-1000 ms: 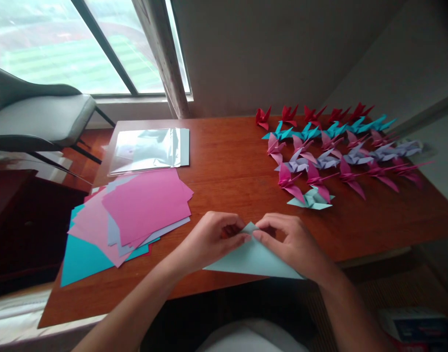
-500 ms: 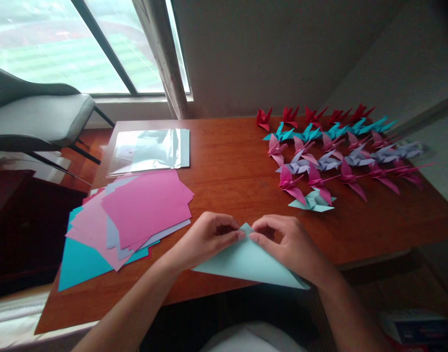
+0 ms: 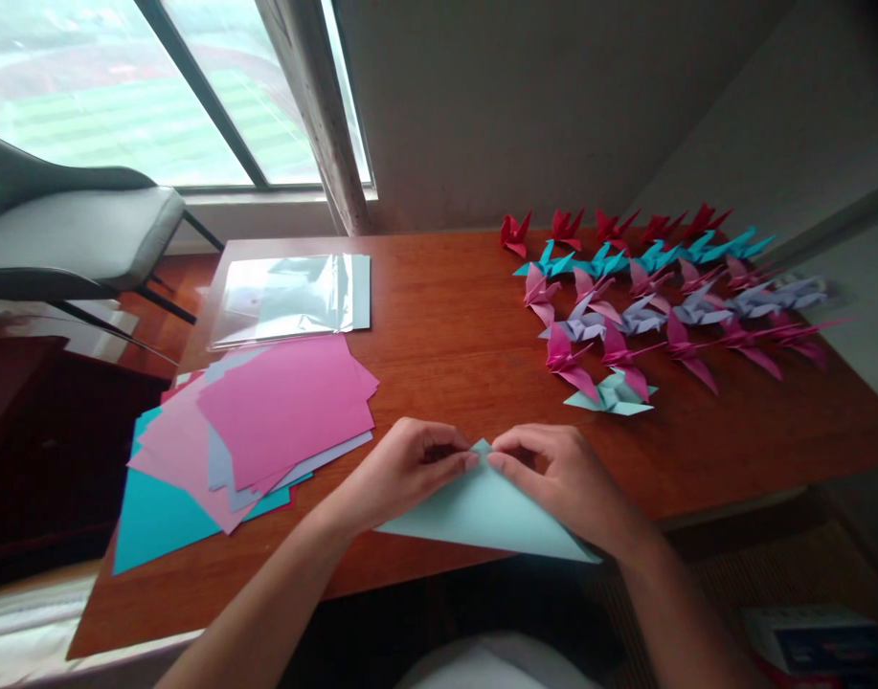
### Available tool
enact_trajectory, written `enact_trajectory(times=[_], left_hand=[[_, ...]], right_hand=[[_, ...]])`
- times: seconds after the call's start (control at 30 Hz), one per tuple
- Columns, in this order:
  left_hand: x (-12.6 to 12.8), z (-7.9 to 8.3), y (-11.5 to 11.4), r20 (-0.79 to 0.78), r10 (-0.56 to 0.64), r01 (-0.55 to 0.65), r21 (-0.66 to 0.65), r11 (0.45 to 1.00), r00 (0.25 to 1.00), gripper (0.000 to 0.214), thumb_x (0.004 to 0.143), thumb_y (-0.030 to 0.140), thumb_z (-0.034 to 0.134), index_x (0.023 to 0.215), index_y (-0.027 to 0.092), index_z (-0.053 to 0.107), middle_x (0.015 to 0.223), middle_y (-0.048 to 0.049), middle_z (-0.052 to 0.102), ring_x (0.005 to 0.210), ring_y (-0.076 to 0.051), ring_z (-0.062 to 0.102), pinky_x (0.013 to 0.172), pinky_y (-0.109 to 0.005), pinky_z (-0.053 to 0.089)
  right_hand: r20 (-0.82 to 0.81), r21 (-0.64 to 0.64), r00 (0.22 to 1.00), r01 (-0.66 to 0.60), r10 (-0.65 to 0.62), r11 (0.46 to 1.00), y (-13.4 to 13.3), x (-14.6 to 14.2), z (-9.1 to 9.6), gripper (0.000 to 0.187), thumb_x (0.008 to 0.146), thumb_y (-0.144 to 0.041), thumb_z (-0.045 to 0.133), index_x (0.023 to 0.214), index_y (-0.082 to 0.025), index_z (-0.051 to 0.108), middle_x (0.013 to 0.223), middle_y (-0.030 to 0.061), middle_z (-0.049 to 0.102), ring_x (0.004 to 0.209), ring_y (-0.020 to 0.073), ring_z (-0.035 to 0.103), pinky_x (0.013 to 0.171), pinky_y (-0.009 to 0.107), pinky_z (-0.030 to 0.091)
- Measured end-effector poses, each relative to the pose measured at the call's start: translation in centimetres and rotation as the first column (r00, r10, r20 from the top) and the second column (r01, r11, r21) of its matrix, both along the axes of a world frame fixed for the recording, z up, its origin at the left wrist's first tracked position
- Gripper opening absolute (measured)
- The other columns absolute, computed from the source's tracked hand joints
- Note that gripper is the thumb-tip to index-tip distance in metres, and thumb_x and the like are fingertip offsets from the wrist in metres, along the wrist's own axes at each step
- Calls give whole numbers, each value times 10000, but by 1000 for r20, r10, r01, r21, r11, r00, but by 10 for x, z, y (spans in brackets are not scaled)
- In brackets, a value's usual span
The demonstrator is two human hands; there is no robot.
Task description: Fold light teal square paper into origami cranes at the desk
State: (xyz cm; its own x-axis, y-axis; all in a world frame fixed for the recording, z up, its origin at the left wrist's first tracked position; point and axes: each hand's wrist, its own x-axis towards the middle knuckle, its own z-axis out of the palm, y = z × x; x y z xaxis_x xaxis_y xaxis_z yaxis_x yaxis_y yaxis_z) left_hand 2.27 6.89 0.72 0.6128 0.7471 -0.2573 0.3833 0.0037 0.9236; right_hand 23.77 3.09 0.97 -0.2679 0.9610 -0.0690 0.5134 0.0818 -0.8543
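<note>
A pale aqua sheet of origami paper (image 3: pixel 482 522), folded into a triangle, lies at the table's near edge with its tip pointing away from me. My left hand (image 3: pixel 416 467) pinches it between thumb and fingers just left of the tip. On the other side of the tip, my right hand (image 3: pixel 553 469) pinches the paper the same way. The long folded edge faces me, and its right corner reaches past the table edge. Beyond my right hand sits a pale aqua paper crane (image 3: pixel 612 394).
Rows of red, turquoise, pink, lilac and magenta paper cranes (image 3: pixel 643 321) cover the right of the wooden table (image 3: pixel 439 316). To the left lie fanned coloured sheets (image 3: pixel 287 407), with a clear plastic packet of paper (image 3: pixel 295 297) behind. A chair (image 3: pixel 86 225) stands by the window.
Both hands keep their pinch at the triangle's tip and have hardly moved. The whole view has shifted very slightly.
</note>
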Motion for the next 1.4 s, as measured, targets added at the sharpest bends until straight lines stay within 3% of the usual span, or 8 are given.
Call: enact_trajectory(times=[0.2,0.47,0.93,1.2,1.4], left_hand=[[-1,1,-1,0,-7,7,-1,1000,1000,329,937,401,589,807,128,721,725,-3,641,665,-121,505,580,-198,378],[0,0,-2,2,-21,21,-22,1000,1000,330,939,390,581,798,122,710,689,11,583,637,-106,460,553,-197,348],[1,1,-3,-6,-43,43,14,999,999,334,941,373,574,757,124,699,657,23,538,611,-98,412,524,-194,310],[1,-2,-3,-15,-34,35,50,998,999,328,942,353,564,735,123,674,651,33,504,610,-93,385,533,-195,300],[0,-6,-3,-28,-49,51,79,996,998,369,956,387,551,725,121,658,639,40,461,595,-86,362,516,-200,278]], right_hand=[[-2,-13,1000,-15,15,1000,0,0,1,129,922,-239,649,823,-208,727,834,0,764,775,160,693,717,260,474],[5,-71,996,-92,92,993,4,3,4,156,944,-233,620,846,-208,738,829,-2,752,755,152,669,720,256,469],[19,-67,994,-108,110,992,3,5,5,147,932,-225,624,833,-212,731,821,-1,749,768,160,674,717,260,466],[-9,-43,1000,-18,17,999,3,1,1,80,888,-198,649,852,-200,720,857,14,753,796,168,677,685,258,475],[-78,-143,997,17,-29,990,3,1,-1,108,890,-236,649,855,-186,739,863,30,765,786,177,686,675,260,493]])
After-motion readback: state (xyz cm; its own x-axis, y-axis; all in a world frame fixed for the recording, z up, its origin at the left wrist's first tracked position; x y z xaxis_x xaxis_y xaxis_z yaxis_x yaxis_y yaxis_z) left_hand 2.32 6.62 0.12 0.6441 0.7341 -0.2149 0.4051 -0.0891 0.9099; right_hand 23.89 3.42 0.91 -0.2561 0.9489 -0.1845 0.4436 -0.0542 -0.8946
